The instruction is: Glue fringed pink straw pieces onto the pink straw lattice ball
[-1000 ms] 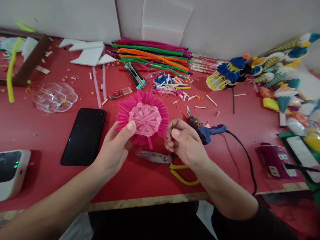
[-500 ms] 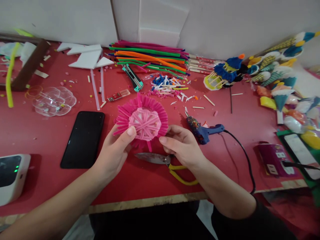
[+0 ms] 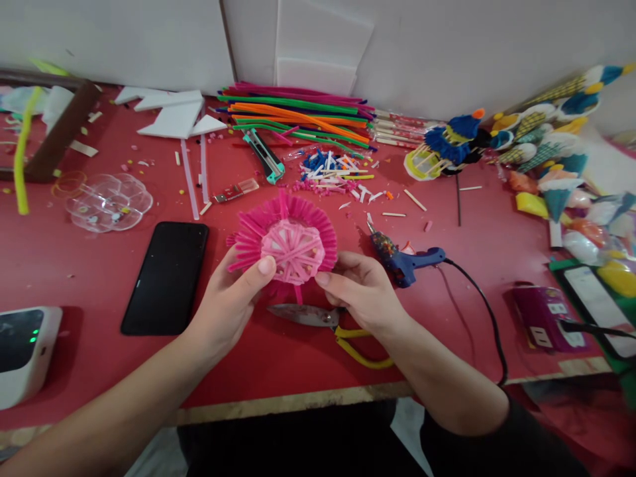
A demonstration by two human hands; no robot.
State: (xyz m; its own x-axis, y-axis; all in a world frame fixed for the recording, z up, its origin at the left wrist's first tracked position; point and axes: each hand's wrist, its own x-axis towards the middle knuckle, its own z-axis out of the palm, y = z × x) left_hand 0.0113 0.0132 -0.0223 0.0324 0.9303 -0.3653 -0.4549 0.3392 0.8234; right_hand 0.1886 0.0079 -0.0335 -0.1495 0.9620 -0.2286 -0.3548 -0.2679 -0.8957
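Note:
Between my hands is a round pink pipe-cleaner piece (image 3: 292,248), with a pale pink centre of crossing strips and a darker, fringed magenta rim. My left hand (image 3: 233,295) is closed on its left side, the thumb lying on the centre and the fingers hidden behind. My right hand (image 3: 365,288) pinches its lower right edge between thumb and fingers. Below the piece lie scissors (image 3: 308,315) with yellow handles, partly covered by my right hand. To the right rests a blue hot glue gun (image 3: 405,262), its cord running to the table's front edge.
A black phone (image 3: 166,278) and a clear flower-shaped case (image 3: 109,202) lie left. Behind are a utility knife (image 3: 264,156), pipe cleaners (image 3: 298,116) and cut scraps (image 3: 330,169). A purple power socket (image 3: 544,318) and small figures (image 3: 541,142) stand right on the red table (image 3: 238,371).
The pink piece has shifted slightly to the right and tilted a little in my hands. Both hands keep their hold in nearly the same place.

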